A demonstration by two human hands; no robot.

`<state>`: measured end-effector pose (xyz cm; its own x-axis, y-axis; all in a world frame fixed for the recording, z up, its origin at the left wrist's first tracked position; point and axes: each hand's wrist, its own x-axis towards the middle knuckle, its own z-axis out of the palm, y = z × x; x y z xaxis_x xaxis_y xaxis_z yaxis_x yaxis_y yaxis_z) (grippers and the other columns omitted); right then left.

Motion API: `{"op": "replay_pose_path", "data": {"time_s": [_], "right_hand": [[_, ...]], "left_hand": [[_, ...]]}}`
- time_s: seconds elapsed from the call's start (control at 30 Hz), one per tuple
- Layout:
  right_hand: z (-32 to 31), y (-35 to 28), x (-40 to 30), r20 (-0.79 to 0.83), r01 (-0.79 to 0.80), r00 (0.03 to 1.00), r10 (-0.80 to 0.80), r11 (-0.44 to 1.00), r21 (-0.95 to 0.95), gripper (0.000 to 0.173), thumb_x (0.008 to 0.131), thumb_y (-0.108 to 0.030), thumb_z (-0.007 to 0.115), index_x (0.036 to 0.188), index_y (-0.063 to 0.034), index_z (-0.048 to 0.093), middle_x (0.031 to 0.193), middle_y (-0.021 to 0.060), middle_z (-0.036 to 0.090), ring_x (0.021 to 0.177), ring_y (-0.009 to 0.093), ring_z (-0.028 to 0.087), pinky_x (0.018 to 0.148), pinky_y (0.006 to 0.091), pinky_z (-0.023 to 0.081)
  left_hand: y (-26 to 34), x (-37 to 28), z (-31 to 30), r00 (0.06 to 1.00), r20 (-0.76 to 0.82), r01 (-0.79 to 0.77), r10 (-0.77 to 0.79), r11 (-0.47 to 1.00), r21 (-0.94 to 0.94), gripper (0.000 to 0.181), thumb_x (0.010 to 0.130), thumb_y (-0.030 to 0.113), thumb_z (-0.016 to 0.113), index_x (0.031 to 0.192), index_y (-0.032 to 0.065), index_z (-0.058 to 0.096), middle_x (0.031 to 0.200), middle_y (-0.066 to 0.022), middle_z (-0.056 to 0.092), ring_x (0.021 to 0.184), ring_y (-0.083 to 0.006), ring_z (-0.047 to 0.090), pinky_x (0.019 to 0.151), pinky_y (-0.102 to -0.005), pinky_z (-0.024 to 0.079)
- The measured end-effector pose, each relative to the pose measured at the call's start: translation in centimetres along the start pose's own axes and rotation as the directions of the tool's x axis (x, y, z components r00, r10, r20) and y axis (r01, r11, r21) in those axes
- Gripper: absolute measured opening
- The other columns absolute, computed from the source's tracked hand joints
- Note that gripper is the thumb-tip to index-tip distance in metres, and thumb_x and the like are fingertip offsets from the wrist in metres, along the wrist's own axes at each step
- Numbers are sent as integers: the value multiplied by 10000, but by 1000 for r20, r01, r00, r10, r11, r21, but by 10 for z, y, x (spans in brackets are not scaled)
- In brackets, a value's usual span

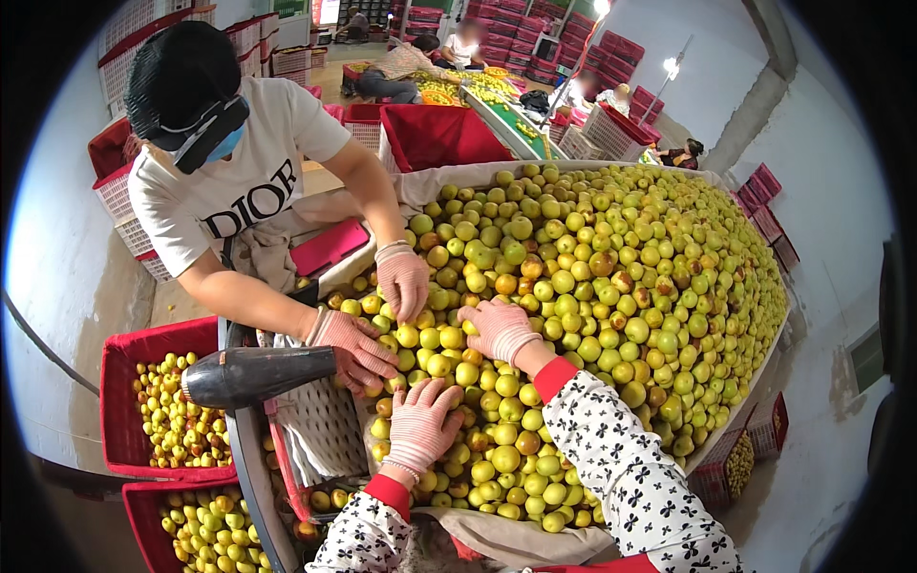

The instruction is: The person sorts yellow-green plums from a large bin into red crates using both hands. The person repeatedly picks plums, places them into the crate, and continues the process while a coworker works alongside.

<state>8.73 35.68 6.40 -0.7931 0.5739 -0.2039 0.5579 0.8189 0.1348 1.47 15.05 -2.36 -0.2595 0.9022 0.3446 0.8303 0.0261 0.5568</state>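
A large heap of yellow-green jujubes, some with brown patches, fills a cloth-lined bin. My left hand, in a pink striped knit glove, lies palm down on fruit at the near left edge, thumb apart from the fingers. Farther in, my right hand, gloved alike, rests on the heap with bent fingers. Its fingertips and palm are hidden, so whether it holds a fruit is unclear. Opposite me, a co-worker's two gloved hands touch jujubes just beyond mine.
A black hair-dryer-shaped blower sticks out at the bin's left rim, beside a perforated panel. Red-lined crates of jujubes stand below. A pink phone case lies near the co-worker. Several people sit around a green conveyor behind.
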Motion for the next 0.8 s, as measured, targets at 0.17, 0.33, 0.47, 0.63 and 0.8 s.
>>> {"op": "replay_pose_path", "data": {"time_s": [0.17,0.33,0.47,0.63,0.8], "right_hand": [[-21,-13,-35,156,107,977,-146,966,237,450,851,-415,632,1241,-194,589,1076,118,694,1018,319,660,901,435,522],[22,61,-55,-150,150,989,-18,249,957,308,893,-226,664,1172,-108,607,1043,75,646,866,171,653,799,322,567],[-15,79,-55,129,-42,986,104,-596,802,167,928,-245,650,984,-96,600,886,54,624,784,185,645,577,361,604],[-11,56,-33,55,-64,996,66,148,987,239,913,-297,648,1030,-91,678,857,67,666,796,207,661,602,366,579],[15,-3,4,-50,43,998,-27,929,369,266,897,-213,554,1092,-114,706,1081,141,699,996,340,661,927,411,524]], "left_hand": [[-8,0,4,991,-133,0,-11,996,-84,214,826,254,683,985,114,652,1137,-85,642,1081,-304,599,1011,-545,408],[2,7,1,994,-105,-41,24,986,-164,172,823,212,662,953,102,638,1033,-79,651,978,-305,622,985,-502,441],[2,5,0,992,-125,-37,14,983,-178,178,812,194,658,960,98,632,1029,-74,645,965,-310,618,957,-483,453],[10,10,-10,967,-250,-92,56,987,-135,208,796,127,685,994,77,648,1033,-98,655,923,-338,618,868,-446,484],[9,6,-13,988,-149,-61,27,972,-228,141,781,94,696,914,67,658,947,-89,669,887,-342,625,819,-424,505]]}}
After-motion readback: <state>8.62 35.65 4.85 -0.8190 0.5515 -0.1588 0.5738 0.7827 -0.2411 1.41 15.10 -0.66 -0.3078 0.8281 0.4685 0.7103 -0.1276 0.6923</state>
